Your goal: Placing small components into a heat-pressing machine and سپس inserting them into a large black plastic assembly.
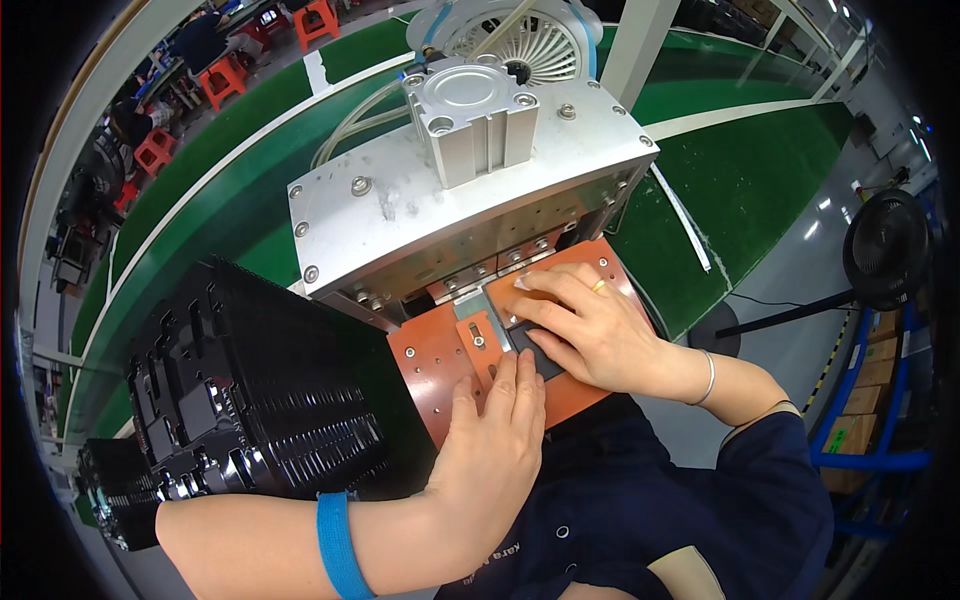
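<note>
My left hand [495, 430] lies with its fingers stretched out on the orange base plate [425, 375], the fingertips at the near left edge of a dark flat rectangular part [538, 352]. From the right, my right hand [610, 335] reaches over the same part. Its fingers are bent, with the thumb on the dark part and the other fingertips just beyond it, near a small shiny strip. Part of the piece is hidden under this hand. A small slotted orange block [478, 345] with a screw is fixed beside it on the plate.
Behind the plate stands a metal press [400, 190] topped by a square cylinder [472, 115]. Stacked black trays [270, 390] rise close on the left. A white fan [520, 50] sits behind the press on the green surface [720, 190]; a black fan [890, 245] stands at right.
</note>
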